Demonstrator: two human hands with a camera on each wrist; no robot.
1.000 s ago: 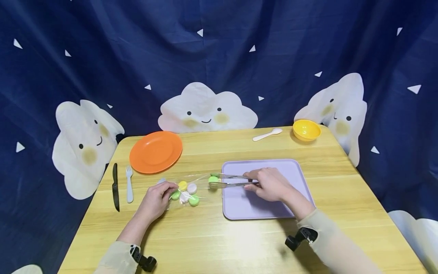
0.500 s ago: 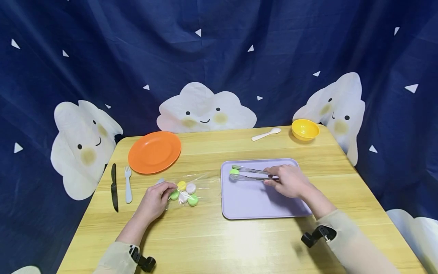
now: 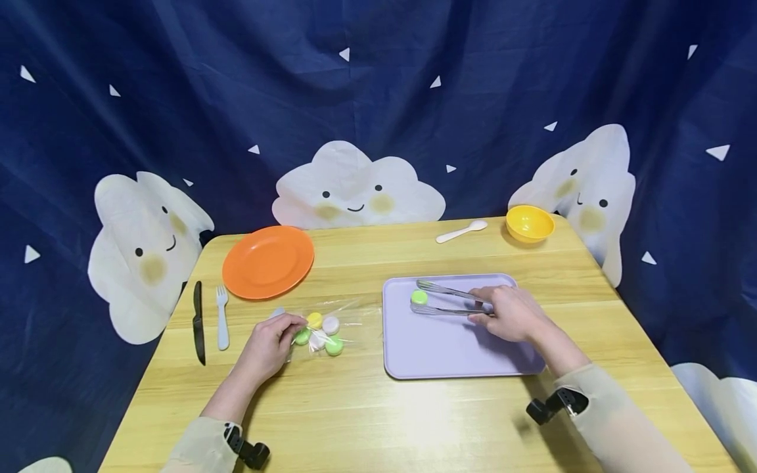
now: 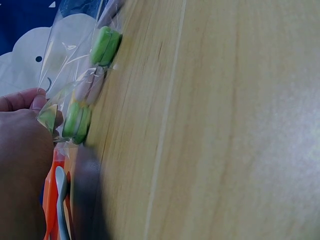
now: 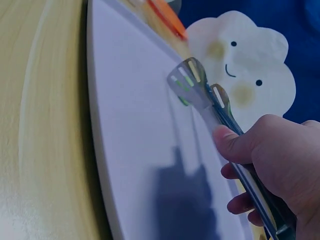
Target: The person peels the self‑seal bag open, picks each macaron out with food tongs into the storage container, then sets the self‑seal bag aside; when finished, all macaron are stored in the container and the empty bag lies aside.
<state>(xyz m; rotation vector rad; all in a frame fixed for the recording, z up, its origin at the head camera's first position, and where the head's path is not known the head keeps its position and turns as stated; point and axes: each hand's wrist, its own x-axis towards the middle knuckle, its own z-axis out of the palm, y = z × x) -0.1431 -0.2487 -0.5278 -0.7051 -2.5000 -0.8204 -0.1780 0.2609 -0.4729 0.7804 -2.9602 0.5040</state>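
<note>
Now: a green macaron sits between the tong tips on the lilac tray

Nearest the viewer, low in the head view, both sleeved forearms reach up onto the wooden table (image 3: pixel 367 420). At lower left of centre, the left hand (image 3: pixel 269 345) has its fingers curled and pinching the edge of a clear plastic bag (image 3: pixel 331 322). The left wrist view shows the thumb and forefinger gripping the crinkled film. Inside the bag lie small round macarons (image 3: pixel 322 332) in green, yellow and pale pink-white, each a pair of flat shells with a filling line.

Right of centre lies the lilac tray (image 3: pixel 449 355), a rounded rectangle with a low rim. The right hand (image 3: pixel 511 314) hovers over its upper part, fingers clenched round the handles of metal tongs (image 3: pixel 443 301), which point towards the left of the frame. Between the slotted tong tips, in the tray's upper left corner, is the green macaron (image 3: pixel 419 297), bright lime and disc-shaped. The tips stand apart on either side of it; whether they touch it cannot be told. In the right wrist view only slivers of green show through the slots.

Farther up and left are a black knife (image 3: pixel 198 322), a pale fork (image 3: pixel 222 318) and an orange plate (image 3: pixel 269 261). At the far edge, upper right, lie a white spoon (image 3: pixel 462 231) and a yellow bowl (image 3: pixel 529 223).
</note>
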